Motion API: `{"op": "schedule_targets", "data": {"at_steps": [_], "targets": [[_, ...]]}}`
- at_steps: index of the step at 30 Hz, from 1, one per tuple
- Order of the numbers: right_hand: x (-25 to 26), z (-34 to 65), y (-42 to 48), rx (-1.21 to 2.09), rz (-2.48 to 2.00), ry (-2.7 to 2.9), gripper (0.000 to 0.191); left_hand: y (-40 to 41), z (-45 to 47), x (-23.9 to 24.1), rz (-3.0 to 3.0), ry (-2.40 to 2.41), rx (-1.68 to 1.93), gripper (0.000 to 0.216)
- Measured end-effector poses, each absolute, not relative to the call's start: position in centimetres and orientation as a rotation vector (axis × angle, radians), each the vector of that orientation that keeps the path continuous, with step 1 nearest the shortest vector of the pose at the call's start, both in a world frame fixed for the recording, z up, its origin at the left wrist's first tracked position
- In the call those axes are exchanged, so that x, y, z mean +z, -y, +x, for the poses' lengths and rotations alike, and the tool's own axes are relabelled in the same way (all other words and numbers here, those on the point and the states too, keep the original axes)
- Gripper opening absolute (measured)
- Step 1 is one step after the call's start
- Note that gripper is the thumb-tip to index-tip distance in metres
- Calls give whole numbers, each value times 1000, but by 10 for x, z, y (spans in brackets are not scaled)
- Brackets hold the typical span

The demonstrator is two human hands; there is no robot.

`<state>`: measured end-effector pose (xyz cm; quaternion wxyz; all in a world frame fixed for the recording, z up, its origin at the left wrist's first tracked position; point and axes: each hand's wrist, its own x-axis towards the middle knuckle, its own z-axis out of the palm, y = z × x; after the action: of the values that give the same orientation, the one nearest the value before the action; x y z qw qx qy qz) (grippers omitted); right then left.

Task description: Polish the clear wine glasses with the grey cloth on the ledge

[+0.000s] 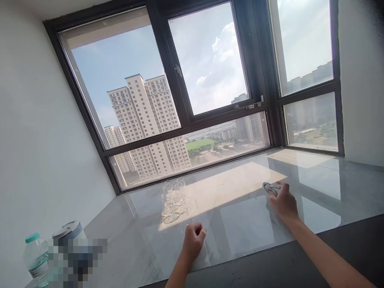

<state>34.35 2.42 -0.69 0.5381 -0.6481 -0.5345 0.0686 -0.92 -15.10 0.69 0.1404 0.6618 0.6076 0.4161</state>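
Note:
My right hand (pixel 285 202) is closed on a crumpled grey cloth (pixel 271 188), held at the surface of the glossy grey windowsill (pixel 240 222). My left hand (pixel 194 240) is curled into a loose fist near the sill's front edge, beside a thin seam, and I see nothing in it. Just beyond the left hand, several clear glasses (pixel 177 200) stand close together in two rows on the sunlit part of the sill. Their outlines are faint against the bright stone.
A clear bottle with a green cap (pixel 36 258) and a white and blue container (pixel 70 232) stand at the lower left, partly blurred out. Dark window frames (pixel 186 132) rise behind the sill. White walls (pixel 45 120) bound both sides.

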Motion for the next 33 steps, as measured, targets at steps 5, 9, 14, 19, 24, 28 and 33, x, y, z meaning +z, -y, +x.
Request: {"op": "schedule_targets", "data": {"at_steps": [5,9,14,19,24,28,33], "targets": [[-8,341,-26,127,-1495,1251,49,129,-31,-1,1289,-2021,1712,28],[-11,341,-29,105,-1480,1281,48,107,-38,-1,1137,-2367,1558,59],[-15,343,-28,114,-1441,1388,47,80,-43,10,1082,-2462,1312,48],[-16,345,-30,108,-1416,1395,42,72,-31,12,1306,-2378,1267,23],[-14,332,-31,115,-1348,1464,36,69,-1,12,2232,-2306,1150,27],[0,280,-15,183,-1135,1613,38,48,15,15,2457,-2375,1050,26],[26,186,11,290,-713,1967,53,31,8,15,2286,-2566,1055,23]]}}
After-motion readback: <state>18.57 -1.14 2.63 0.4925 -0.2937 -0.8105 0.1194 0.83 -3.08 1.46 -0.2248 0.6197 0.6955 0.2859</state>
